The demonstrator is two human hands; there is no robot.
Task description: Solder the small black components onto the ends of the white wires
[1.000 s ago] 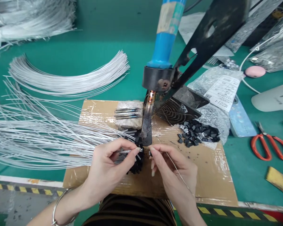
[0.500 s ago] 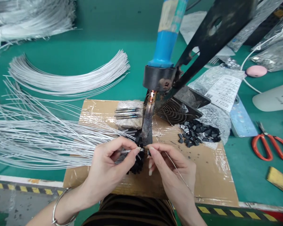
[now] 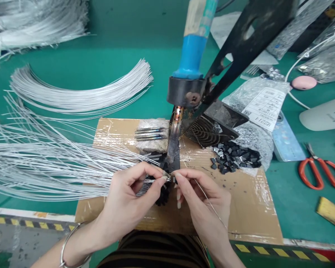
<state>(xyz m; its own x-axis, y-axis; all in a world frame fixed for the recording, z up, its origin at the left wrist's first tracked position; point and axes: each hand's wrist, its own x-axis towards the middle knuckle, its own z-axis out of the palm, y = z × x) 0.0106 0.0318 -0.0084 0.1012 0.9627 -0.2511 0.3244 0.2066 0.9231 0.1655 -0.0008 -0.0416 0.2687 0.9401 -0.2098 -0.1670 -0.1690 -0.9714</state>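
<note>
My left hand (image 3: 134,193) pinches the end of a thin white wire (image 3: 168,179) between thumb and forefinger, just under the iron's tip. Facing it, my right hand (image 3: 205,197) is closed on a small black connector (image 3: 173,179), thumb and forefinger at its side. The wire end and connector meet or nearly touch; contact is too small to tell. A thin strand of solder wire (image 3: 206,197) runs across the right hand. Above both hands, the soldering iron (image 3: 191,56) is clamped in a black stand, its tip (image 3: 172,149) pointing down. Black connectors (image 3: 163,195) lie partly hidden behind my left fingers.
Loose white wires (image 3: 58,167) spread at left, with a curved bundle (image 3: 80,89) behind. Cardboard (image 3: 248,208) covers the work area. Black connectors (image 3: 236,158) are piled at right, near red-handled scissors (image 3: 314,163). A solder coil (image 3: 202,132) sits by the stand.
The connector in my right hand has come left, closer to the wire end in my left hand. The iron appears slightly further left in view.
</note>
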